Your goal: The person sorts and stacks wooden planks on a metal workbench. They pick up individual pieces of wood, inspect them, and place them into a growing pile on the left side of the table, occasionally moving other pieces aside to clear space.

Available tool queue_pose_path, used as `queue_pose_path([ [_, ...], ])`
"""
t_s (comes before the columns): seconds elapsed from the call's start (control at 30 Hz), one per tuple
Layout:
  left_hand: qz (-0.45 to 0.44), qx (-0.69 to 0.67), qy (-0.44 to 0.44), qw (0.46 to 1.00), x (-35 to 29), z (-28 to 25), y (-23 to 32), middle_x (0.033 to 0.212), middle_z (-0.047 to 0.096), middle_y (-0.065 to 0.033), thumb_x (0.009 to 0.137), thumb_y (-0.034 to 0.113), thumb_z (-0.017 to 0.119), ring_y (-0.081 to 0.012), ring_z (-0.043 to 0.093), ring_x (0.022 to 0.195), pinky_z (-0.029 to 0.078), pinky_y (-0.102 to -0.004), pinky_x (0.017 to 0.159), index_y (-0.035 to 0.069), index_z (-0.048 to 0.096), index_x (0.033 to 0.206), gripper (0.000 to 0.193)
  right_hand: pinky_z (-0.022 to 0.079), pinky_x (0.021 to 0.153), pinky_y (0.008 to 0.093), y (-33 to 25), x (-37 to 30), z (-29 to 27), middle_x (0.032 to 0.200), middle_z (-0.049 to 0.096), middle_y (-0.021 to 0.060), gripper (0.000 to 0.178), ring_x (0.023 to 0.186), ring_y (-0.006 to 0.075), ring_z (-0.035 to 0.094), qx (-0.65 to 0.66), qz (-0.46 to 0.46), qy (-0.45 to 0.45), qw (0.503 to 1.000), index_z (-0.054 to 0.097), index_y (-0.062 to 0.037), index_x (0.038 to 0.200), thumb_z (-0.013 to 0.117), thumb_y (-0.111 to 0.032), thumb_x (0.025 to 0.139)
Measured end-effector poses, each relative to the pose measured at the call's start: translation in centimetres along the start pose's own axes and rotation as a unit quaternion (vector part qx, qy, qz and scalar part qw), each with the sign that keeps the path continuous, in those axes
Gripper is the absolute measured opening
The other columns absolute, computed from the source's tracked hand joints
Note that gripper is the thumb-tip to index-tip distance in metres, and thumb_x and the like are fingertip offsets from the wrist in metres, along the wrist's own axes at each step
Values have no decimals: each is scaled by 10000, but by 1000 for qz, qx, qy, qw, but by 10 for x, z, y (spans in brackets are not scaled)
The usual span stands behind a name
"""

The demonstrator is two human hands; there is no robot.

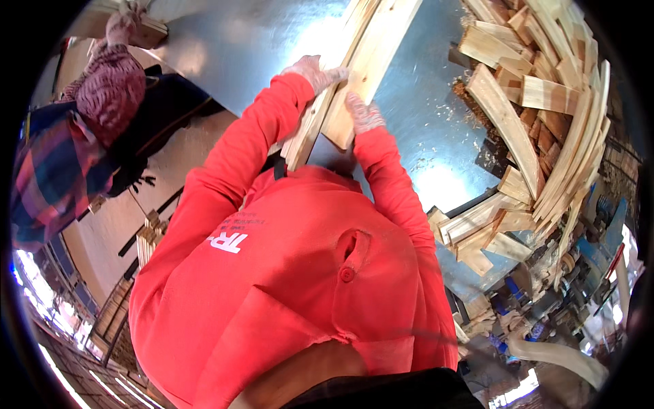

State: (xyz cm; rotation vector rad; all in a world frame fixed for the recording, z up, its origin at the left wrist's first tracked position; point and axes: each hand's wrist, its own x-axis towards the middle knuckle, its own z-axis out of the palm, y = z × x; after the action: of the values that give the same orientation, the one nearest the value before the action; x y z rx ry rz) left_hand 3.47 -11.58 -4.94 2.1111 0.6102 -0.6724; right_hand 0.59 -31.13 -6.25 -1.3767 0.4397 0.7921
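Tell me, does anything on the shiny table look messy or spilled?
Yes: pale wood crumbs dot the metal table, and right of them wood pieces lie jumbled every which way, unlike the long boards lying side by side.

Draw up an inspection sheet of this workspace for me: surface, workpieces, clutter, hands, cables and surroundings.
Surface: shiny metal table, with wood shavings scattered to the right.
Workpieces: a wider pale board lying alongside narrower wood.
Clutter: a large heap of offcuts along the right side, pieces overlapping at many angles.
Hands: both gloved; left hand on the wood, right hand at the wider board's right edge. Grip unclear.
Cables: nothing seen for certain; the lower right is too jumbled to tell.
Surroundings: co-worker in plaid at left.
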Motion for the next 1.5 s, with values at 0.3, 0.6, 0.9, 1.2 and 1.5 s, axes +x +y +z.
queue_pose_path([
  [0.3,105,-115,41,987,13,8,-33,1064,667,-155,783,399,748,-229,641,967,499,-346,889,-51,515,1273,704,480,820,281,25,-34,-28,1065,615,104,599,938,163,584,89,-65,103,989,450,71,1245,743,-248,832],
  [0.6,11,-270,94,958,-6,-73,-91,973,679,-112,828,316,701,-175,640,794,517,-298,740,-12,610,1166,480,501,793,349,-22,-70,6,1010,649,151,532,899,234,629,-379,-65,57,921,580,-6,1131,681,-438,837],
  [0.9,-49,71,161,983,-54,-66,-37,1161,610,-251,770,355,746,-399,590,1094,463,-404,960,45,307,1421,844,433,990,426,-27,-53,122,1302,518,263,689,1160,387,545,-560,-140,-245,779,262,-25,1452,476,-406,919],
  [1.2,-71,198,226,951,-16,-168,-105,1196,605,-224,820,372,671,-386,601,1087,480,-422,937,138,274,1433,766,300,1111,437,-12,-44,45,1520,186,282,1067,1375,404,296,-570,-164,116,797,111,-47,1506,613,-637,772],
  [1.5,-13,302,352,886,-34,-173,-72,1380,455,-224,788,432,712,-359,480,1252,383,-447,1048,73,283,1430,852,141,1176,384,-8,5,93,1565,39,243,1145,1468,329,28,-613,-107,188,760,8,-52,1519,685,-510,717],
])
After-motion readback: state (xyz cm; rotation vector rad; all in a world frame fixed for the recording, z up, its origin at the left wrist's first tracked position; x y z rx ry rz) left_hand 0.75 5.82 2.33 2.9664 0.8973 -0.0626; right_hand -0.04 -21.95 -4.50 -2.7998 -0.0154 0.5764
